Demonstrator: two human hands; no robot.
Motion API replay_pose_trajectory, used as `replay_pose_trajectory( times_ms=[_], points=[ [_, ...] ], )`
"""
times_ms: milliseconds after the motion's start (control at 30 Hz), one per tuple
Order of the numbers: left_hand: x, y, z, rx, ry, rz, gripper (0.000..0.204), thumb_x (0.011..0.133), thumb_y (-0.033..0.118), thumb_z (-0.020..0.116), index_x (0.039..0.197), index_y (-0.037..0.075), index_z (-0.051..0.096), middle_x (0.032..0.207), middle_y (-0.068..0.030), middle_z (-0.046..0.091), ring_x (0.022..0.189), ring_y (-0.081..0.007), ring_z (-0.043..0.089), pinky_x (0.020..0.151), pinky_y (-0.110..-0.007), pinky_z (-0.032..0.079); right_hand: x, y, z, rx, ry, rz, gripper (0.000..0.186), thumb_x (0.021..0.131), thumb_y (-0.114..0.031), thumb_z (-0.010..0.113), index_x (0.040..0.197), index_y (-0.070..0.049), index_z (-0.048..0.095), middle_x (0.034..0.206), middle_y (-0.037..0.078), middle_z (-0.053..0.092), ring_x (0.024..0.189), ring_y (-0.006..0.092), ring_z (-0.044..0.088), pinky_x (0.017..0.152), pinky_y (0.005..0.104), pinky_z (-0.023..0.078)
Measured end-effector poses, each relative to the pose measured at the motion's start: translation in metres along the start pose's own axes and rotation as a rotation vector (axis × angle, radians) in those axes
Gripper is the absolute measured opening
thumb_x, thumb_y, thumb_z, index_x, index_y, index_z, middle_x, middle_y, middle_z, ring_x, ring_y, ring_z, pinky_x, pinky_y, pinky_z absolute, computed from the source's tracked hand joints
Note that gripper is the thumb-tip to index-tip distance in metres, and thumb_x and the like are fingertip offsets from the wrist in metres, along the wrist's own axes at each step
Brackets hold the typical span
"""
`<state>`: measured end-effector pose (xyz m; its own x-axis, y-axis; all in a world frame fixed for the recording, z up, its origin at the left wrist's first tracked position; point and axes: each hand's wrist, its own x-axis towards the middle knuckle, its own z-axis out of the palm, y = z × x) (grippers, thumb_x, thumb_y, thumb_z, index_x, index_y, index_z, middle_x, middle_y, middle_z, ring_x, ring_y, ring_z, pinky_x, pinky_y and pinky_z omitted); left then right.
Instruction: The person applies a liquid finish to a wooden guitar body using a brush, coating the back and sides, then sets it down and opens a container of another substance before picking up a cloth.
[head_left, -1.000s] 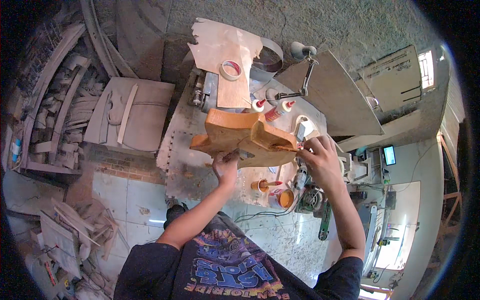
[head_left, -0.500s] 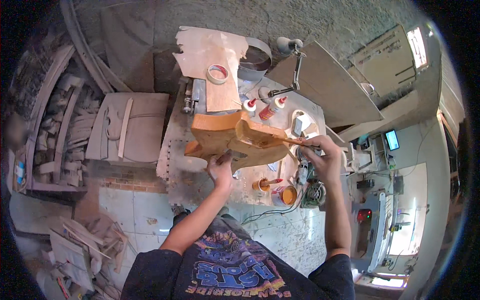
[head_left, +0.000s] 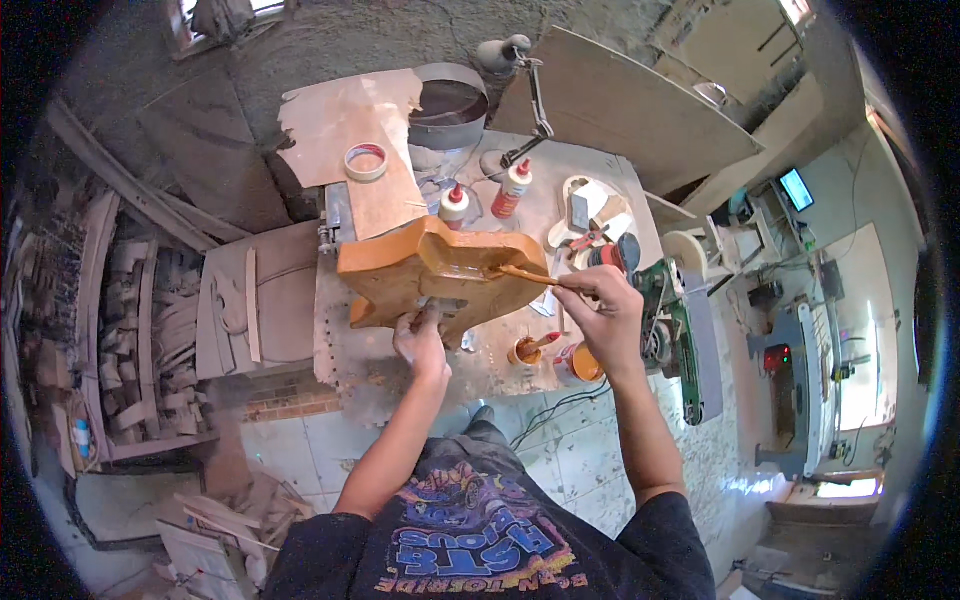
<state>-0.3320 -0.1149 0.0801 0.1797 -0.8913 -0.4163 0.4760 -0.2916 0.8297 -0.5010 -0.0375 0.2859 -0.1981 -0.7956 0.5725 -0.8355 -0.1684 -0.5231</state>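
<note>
An orange-brown wooden guitar body [head_left: 385, 275] hangs tilted above the workbench, its side edge turned up and glossy in the curve. My left hand [head_left: 420, 342] is closed on it from the near side, at a cutout, with some fingers hidden. In my right hand [head_left: 605, 308] is pinched a thin paintbrush [head_left: 528, 275], whose tip touches the curved edge of the body. Below stand a small cup [head_left: 524, 351] of orange-brown liquid with a red-tipped tool leaning in it, and an open can [head_left: 582, 364] of similar colour.
Two red-capped glue bottles [head_left: 512, 190] stand behind the guitar body. A tape roll [head_left: 366, 161] lies on a wooden sheet [head_left: 350, 105]. A desk lamp [head_left: 535, 95] rises at the back. Green power tool [head_left: 690, 350] is right of my right hand; cables trail below the bench [head_left: 345, 370].
My view has shifted, showing more of the right side. The brush has moved left from the body's right end to the inside of its curved edge. Both hands keep their hold.
</note>
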Motion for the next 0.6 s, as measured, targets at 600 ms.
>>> replay_pose_trajectory(
  times_ms=[600],
  points=[
    [-0.005,-0.01,0.005,0.085,0.027,0.015,0.019,0.084,0.007,0.066,0.099,0.001,0.056,0.082,-0.0063,0.063,0.064,-0.0137,0.058,0.053,-0.026,0.047,0.029,-0.001,0.004,-0.195,-0.219,-0.16,0.015,0.07,-0.002,0.074,0.083,-0.003,0.067,0.079,0.008,0.06,0.076,0.024,0.058,0.067,0.0336,0.046]
  ],
)
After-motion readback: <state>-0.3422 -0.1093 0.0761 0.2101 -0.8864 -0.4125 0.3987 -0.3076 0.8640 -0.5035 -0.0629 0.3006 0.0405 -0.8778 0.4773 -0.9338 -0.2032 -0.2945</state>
